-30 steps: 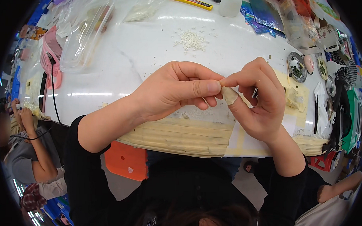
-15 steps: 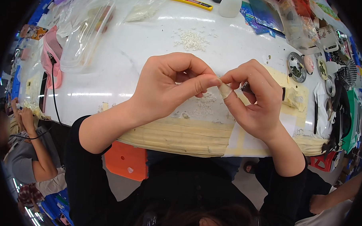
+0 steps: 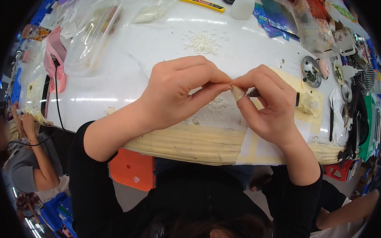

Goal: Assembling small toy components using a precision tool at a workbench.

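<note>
Above the near part of the white table, my left hand (image 3: pixel 170 91) and my right hand (image 3: pixel 270 103) meet at the fingertips. My left thumb and forefinger are pinched together; whatever lies between them is too small to make out. The right forefinger and thumb close in on the same spot, and a pale tape-like wrap (image 3: pixel 237 93) covers the right thumb tip. A dark slim tool (image 3: pixel 254 92) runs through my right hand, its kind mostly hidden by the fingers. Under the hands lie small white bits (image 3: pixel 217 104).
A heap of white bits (image 3: pixel 202 43) lies farther back. Around it are a yellow packet (image 3: pixel 201 4), a white bottle (image 3: pixel 242 6), a clear plastic box (image 3: pixel 92 38) and a pink mesh pouch (image 3: pixel 55 57). Round tins (image 3: pixel 311 72) stand at right. Masking tape (image 3: pixel 189 142) lines the front edge.
My left fingers have straightened into a flatter pinch, with the thumb drawn back a little. The right hand has barely moved.
</note>
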`<control>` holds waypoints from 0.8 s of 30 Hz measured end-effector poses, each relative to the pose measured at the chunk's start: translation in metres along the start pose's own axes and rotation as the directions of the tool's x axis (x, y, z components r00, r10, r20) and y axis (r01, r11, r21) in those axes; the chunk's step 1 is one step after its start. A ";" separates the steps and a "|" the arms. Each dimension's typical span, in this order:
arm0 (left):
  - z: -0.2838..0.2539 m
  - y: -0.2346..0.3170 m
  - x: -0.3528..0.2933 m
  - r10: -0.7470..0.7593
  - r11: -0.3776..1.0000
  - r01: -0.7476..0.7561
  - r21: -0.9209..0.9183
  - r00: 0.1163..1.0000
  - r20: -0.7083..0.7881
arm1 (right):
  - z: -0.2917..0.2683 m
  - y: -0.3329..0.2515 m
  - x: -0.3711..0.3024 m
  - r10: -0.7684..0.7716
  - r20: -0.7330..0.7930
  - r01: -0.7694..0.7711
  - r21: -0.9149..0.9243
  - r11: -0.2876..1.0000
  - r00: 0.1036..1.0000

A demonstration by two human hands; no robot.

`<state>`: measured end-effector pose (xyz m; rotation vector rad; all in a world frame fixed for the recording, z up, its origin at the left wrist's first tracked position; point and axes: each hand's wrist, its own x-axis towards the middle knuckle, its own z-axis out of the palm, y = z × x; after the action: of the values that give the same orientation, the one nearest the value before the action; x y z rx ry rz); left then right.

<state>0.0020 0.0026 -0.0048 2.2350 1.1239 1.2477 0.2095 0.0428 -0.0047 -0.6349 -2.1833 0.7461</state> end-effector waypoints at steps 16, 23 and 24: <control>0.001 0.001 -0.002 -0.068 0.992 0.063 -0.106 0.997 -0.045 | -0.003 0.003 -0.001 -0.026 0.031 0.035 -0.342 0.939 0.999; 0.001 0.004 0.000 0.059 0.998 -0.059 0.014 0.998 -0.036 | -0.002 0.001 -0.002 -0.015 0.057 0.038 -0.421 0.906 0.998; 0.001 0.003 0.000 0.073 0.997 -0.073 0.020 0.997 -0.039 | -0.002 0.001 -0.002 -0.019 0.060 0.043 -0.427 0.903 0.998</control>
<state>0.0046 0.0002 -0.0037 2.2937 1.0815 1.3215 0.2124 0.0426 -0.0057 -0.8016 -2.4237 0.2611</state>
